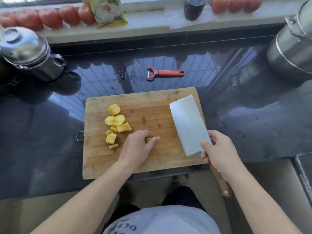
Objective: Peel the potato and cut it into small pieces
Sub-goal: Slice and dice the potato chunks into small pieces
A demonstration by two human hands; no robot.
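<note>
Partial letters "on" on shirt (162, 222), packet (108, 11) print unreadable

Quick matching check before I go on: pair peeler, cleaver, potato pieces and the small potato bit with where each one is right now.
Things:
1. peeler
2. cleaver
3. potato pieces
4. small potato bit

Places:
A. pinched under the left hand fingers
B. on the dark counter beyond the cutting board
C. gripped by the right hand
D. clustered on the board's left part

Pairs: 1-B, 2-C, 3-D, 4-A

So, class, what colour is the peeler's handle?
Red-orange with a black tip, on the peeler; head view.
</note>
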